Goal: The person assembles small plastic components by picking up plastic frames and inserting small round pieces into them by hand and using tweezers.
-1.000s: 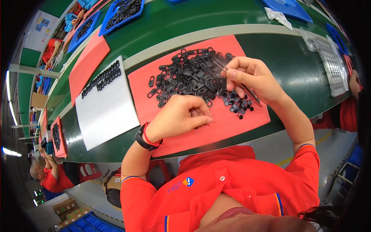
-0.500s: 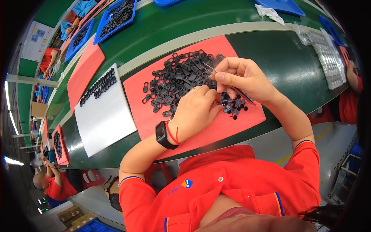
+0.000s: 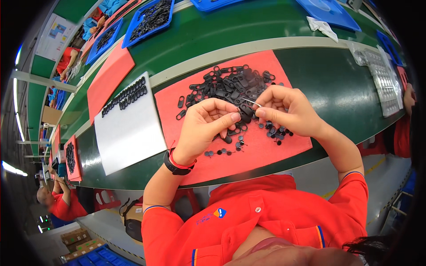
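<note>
My left hand (image 3: 205,126) pinches a small black plastic part (image 3: 245,111) between thumb and fingers. Close against it, my right hand (image 3: 289,113) grips metal tweezers (image 3: 253,103), whose tips point toward that part. Both hands hover above a pink foam mat (image 3: 208,172). Behind them lies a heap of black oblong plastic parts (image 3: 224,86), each with a hole at one end. Small round black caps with thin stems (image 3: 278,133) lie below my right hand, and several more (image 3: 218,152) are scattered nearer to me. Whatever sits at the tweezer tips is too small to make out.
Left of the mat, a white foam sheet (image 3: 128,148) carries rows of black parts (image 3: 133,94). Blue trays (image 3: 148,33) stand beyond the green bench. Clear plastic trays (image 3: 382,84) lie at the right. Other people (image 3: 66,206) sit along the bench.
My left hand has risen off the pile and drawn left, now pinching a black part. The tweezers in my right hand have moved lower, to that part. Some caps have spread out leftward.
</note>
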Motion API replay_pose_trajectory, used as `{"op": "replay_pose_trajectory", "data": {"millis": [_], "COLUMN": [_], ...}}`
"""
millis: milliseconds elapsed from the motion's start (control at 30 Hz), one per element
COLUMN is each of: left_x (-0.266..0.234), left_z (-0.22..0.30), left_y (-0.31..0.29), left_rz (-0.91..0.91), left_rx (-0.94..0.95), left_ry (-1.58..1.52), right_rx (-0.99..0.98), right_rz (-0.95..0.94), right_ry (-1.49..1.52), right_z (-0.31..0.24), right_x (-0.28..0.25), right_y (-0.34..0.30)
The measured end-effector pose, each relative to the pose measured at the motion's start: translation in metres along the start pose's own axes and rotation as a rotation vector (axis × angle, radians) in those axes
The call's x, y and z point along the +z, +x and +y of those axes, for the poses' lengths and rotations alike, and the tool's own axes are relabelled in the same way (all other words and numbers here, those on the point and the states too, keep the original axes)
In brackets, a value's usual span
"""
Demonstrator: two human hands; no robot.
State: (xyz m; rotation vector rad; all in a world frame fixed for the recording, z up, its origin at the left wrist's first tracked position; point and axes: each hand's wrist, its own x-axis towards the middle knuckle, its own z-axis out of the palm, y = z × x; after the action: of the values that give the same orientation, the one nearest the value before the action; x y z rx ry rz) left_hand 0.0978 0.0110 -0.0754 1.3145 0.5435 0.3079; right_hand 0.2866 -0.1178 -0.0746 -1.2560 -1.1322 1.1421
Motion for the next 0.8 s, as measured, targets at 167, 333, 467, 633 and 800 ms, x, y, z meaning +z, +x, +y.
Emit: {"op": "replay_pose_trajectory", "data": {"millis": [167,333,467,633,800], "left_x": [-0.0071,-0.0109,-0.01,-0.0102,-0.0108], "left_z": [-0.0054,-0.0064,-0.0039,-0.0043,-0.0055], "left_y": [-0.0025,-0.0033,-0.0037,-0.0038,-0.0035], "left_rz": [-0.044,-0.134,-0.101,-0.099,-0.09], "left_rx": [0.032,-0.08,-0.135,-0.163,-0.152], "left_ry": [-0.171,-0.338,-0.367,-0.363,-0.371], "right_rx": [-0.054,-0.058,-0.087,-0.083,-0.08], "right_rz": [-0.012,-0.027,-0.03,-0.016,0.003], "right_ry": [-0.197,-0.25,-0.305,-0.312,-0.342], "right_z": [0.001,0.0018,0.0065,0.0035,-0.0026], "right_x": [0.0034,0.0058,0.0057,0.0065,0.0069], "right_y": [-0.0008,0.0008,0.0002,-0.0003,-0.0008]}}
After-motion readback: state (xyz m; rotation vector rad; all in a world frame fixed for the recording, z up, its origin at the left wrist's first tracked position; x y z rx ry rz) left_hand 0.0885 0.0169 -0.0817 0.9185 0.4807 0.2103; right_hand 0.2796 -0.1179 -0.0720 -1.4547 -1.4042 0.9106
